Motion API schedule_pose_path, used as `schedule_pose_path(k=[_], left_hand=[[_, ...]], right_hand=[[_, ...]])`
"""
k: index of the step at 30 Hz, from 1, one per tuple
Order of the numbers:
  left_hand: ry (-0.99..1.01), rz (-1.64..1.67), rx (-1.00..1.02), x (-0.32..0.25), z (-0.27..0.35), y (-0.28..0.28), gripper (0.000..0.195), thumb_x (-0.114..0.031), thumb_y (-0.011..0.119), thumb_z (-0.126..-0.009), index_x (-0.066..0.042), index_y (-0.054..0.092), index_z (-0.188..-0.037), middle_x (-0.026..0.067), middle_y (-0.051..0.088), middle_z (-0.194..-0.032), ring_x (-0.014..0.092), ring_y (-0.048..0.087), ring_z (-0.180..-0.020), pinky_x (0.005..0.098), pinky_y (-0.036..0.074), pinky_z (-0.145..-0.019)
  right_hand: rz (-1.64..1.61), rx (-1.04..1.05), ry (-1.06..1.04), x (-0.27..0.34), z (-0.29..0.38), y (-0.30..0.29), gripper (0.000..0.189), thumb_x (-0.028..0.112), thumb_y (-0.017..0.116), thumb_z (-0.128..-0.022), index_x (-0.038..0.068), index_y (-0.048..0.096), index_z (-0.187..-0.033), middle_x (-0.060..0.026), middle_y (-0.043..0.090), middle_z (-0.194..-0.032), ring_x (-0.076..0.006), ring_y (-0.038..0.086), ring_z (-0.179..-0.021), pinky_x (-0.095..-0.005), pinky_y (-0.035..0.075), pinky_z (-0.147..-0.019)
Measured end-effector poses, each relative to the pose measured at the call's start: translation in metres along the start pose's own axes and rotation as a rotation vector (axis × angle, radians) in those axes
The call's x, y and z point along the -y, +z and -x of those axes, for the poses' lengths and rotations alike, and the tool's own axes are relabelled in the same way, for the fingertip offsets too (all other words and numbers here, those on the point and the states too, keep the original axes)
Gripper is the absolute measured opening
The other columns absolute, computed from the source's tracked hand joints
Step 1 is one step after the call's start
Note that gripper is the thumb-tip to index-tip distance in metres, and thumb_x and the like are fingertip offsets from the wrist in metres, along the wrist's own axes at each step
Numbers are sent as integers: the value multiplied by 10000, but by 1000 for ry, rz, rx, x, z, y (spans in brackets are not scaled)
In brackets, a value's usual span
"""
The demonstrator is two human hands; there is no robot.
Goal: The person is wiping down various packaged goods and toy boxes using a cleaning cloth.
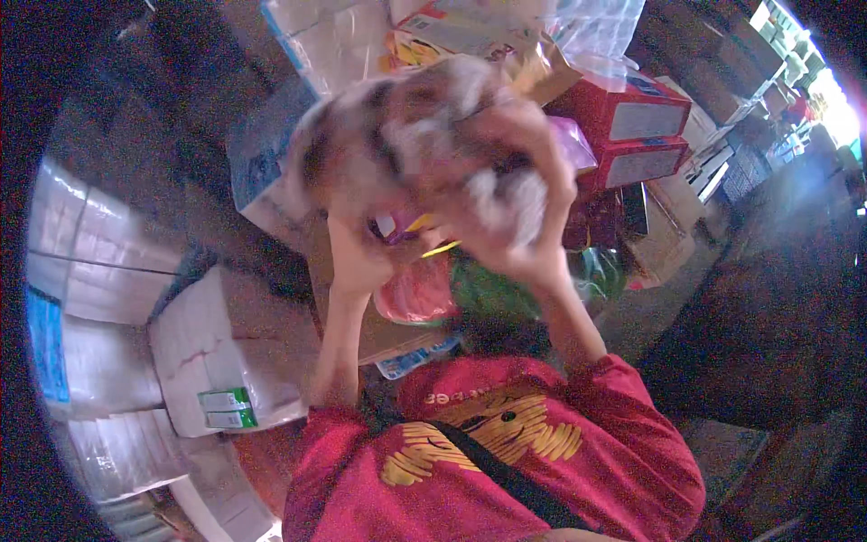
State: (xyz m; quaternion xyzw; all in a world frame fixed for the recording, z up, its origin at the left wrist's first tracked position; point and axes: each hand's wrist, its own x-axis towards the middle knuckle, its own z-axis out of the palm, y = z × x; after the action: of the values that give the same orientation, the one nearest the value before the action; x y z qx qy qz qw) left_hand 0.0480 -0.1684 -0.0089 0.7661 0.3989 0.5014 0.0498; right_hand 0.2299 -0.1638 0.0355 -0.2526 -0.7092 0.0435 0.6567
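Both hands are raised in front of my chest around a large, motion-blurred bundle [399, 129], mottled white, brown and dark; its exact kind is not readable. My left hand [362, 261] grips its lower left side. My right hand [548, 203] curls around its right side, with a whitish clump [511, 203] at the palm. Below the bundle lie a red plastic-wrapped packet [416, 291] and a dark green plastic packet [494, 284]. A purple and yellow wrapper [406, 227] shows between my hands; blur hides what it belongs to.
Red boxes [630, 129] are stacked at the right, with an open cardboard box [667, 237] below them. Clear-wrapped white packs [332, 40] stand ahead. More plastic-wrapped white stacks [108, 359] line the left, near a carton [271, 345]. A blue packet [416, 356] lies close to my body.
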Motion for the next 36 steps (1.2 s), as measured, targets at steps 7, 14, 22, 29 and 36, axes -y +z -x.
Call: schedule_pose_path(k=[7, 14, 22, 29, 36], left_hand=[[-156, 201, 24, -2, -1, -6, 752, -185, 830, -501, -17, 430, -1115, 89, 557, -986, 184, 533, -925, 324, 412, -849], [-68, 239, -66, 4, -3, -6, 753, -210, 834, -482, -20, 437, -1093, 88, 561, -972, 171, 537, -904, 309, 424, -807], [-320, 341, 15, -7, 14, 1, 804, -248, 842, -485, -9, 438, -1138, 92, 551, -1034, 203, 541, -928, 322, 410, -845], [-191, 127, -38, 5, 17, -2, 877, -242, 836, -466, -9, 402, -1191, 116, 549, -1044, 221, 520, -971, 326, 389, -872], [-98, 201, -139, 18, 13, -4, 793, -202, 812, -467, 5, 414, -1121, 98, 535, -982, 215, 524, -924, 320, 399, -843]], right_hand=[[-62, -50, 115, -23, 9, -25, 318, 84, 602, -618, 6, 565, -924, -115, 576, -954, -234, 540, -938, -349, 413, -839], [136, -279, 594, -89, 43, -96, 268, 92, 623, -709, -3, 592, -958, -43, 617, -872, -110, 557, -803, -255, 452, -728], [-117, 115, 72, -16, 3, -31, 532, 179, 647, -531, -14, 542, -1015, -133, 538, -1055, -281, 496, -1048, -379, 370, -905], [16, 15, 97, -36, 17, -36, 388, 108, 638, -636, 4, 528, -994, -77, 560, -926, -163, 501, -904, -296, 410, -809], [192, -63, 292, -62, 19, -59, 252, 69, 554, -706, -4, 536, -946, -83, 568, -920, -162, 519, -900, -291, 415, -810]])
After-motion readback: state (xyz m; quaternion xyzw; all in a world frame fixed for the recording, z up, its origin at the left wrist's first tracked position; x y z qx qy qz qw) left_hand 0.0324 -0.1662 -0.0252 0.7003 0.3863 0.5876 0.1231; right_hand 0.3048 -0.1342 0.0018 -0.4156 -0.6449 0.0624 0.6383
